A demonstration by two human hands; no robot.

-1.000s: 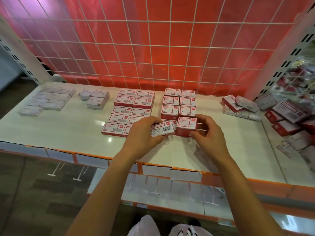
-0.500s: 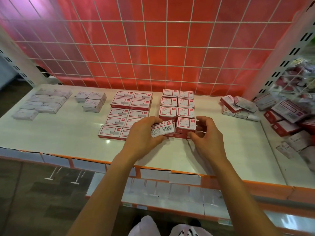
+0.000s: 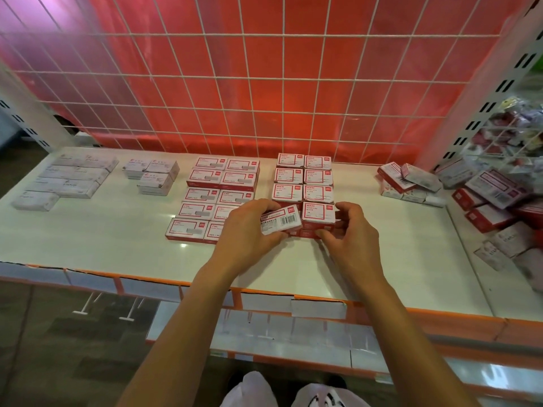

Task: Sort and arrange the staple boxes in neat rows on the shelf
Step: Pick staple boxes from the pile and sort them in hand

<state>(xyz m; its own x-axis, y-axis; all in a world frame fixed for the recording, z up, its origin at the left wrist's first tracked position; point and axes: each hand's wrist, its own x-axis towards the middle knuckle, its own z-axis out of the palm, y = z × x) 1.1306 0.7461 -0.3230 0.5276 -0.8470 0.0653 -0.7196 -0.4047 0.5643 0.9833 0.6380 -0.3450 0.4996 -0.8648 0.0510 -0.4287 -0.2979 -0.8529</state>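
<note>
My left grip [image 3: 249,230] pinches a barcoded cardboard box [image 3: 281,221]; my right grip [image 3: 349,235] clasps the rectangular red-and-white front box [image 3: 318,215] on the glossy shelf [image 3: 117,236].

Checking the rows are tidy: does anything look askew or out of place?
Yes. The box in the left hand is tilted, barcode side up, beside the stack the right hand grips. Boxes at the right end of the shelf lie in a jumbled pile.
</note>
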